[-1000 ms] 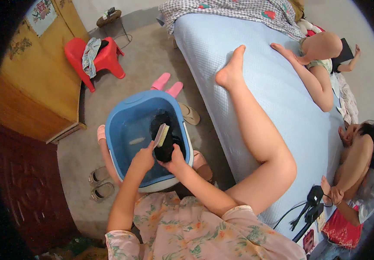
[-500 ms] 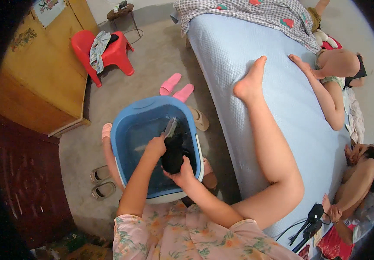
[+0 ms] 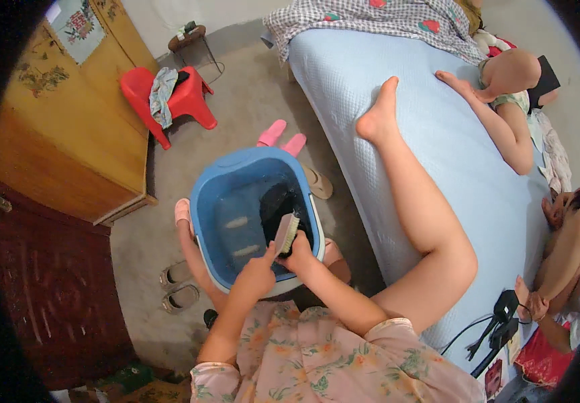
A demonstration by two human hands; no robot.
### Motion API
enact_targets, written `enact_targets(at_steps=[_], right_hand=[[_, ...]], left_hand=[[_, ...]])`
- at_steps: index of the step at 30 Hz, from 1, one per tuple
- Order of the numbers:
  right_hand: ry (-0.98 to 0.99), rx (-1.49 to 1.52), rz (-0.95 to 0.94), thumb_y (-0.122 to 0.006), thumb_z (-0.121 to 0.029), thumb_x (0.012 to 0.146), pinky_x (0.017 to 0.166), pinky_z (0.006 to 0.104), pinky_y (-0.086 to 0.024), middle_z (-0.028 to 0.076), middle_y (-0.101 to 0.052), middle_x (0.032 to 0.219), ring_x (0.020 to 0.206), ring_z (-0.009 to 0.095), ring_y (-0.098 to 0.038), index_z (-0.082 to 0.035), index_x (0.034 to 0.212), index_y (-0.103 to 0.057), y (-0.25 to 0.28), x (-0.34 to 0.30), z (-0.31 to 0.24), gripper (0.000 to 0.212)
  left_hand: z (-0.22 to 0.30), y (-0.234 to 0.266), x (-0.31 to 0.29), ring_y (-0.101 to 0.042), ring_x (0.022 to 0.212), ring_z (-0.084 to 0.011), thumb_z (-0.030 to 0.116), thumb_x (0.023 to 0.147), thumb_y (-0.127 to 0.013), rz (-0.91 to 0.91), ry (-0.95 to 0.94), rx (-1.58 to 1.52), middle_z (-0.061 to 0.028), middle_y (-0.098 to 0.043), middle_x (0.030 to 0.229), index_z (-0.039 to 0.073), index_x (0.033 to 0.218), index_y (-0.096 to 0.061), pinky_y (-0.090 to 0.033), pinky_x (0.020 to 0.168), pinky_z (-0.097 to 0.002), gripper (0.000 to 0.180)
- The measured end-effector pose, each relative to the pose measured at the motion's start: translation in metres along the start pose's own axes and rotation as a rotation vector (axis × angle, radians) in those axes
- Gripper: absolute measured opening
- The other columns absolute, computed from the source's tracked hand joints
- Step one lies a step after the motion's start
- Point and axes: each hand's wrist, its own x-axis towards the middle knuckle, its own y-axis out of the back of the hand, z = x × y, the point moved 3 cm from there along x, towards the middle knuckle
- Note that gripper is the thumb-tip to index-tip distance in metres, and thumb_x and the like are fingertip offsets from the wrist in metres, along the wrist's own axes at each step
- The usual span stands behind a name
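My left hand [image 3: 258, 275] is closed round the handle of a scrubbing brush [image 3: 286, 235], which has a pale pinkish back and cream bristles facing right. In my right hand [image 3: 300, 255] I grip the near end of a wet black item [image 3: 275, 205], soft-looking and of a kind I cannot make out. The brush lies over its near part, close to my right fingers, which are partly hidden. Both hands are over the near right side of a blue tub [image 3: 201, 181] with a white outer rim, holding water.
My legs straddle the tub. Pink slippers [image 3: 272, 133] and beige shoes [image 3: 181, 298] stand on the floor around it. To the right, people sit and lie on a blue-covered bed [image 3: 344, 87]. A red chair [image 3: 192, 101] with clothes and a yellow cabinet [image 3: 68, 141] stand at left.
The brush has come toward me, from the item's far end to its near end beside my right hand. The black item now extends farther into the tub. The whole view has shifted slightly.
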Motion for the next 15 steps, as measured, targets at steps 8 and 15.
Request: enact_targets(at_steps=[8, 15], right_hand=[[0.013, 0.078, -0.265, -0.027, -0.039, 0.081, 0.053, 0.0403, -0.040, 0.013, -0.046, 0.086, 0.068, 0.029, -0.048, -0.007, 0.097, -0.041, -0.023, -0.022, -0.003, 0.038], [0.045, 0.005, -0.291, -0.027, -0.037, 0.082, 0.057, 0.0407, -0.041, 0.014, -0.045, 0.091, 0.074, 0.029, -0.047, -0.008, 0.102, -0.041, -0.021, -0.017, -0.007, 0.037]], left_hand=[[0.001, -0.006, -0.035, -0.050, 0.081, -0.0404, 0.002, 0.070, -0.037, 0.066, -0.152, -0.282, -0.0280, -0.051, 0.086, 0.008, 0.120, -0.034, -0.040, 0.072, -0.0345, 0.051], [0.003, -0.008, -0.039, -0.054, 0.082, -0.0345, 0.004, 0.070, -0.041, 0.020, -0.026, -0.287, -0.0243, -0.052, 0.091, 0.022, 0.123, -0.030, -0.041, 0.073, -0.0349, 0.057]])
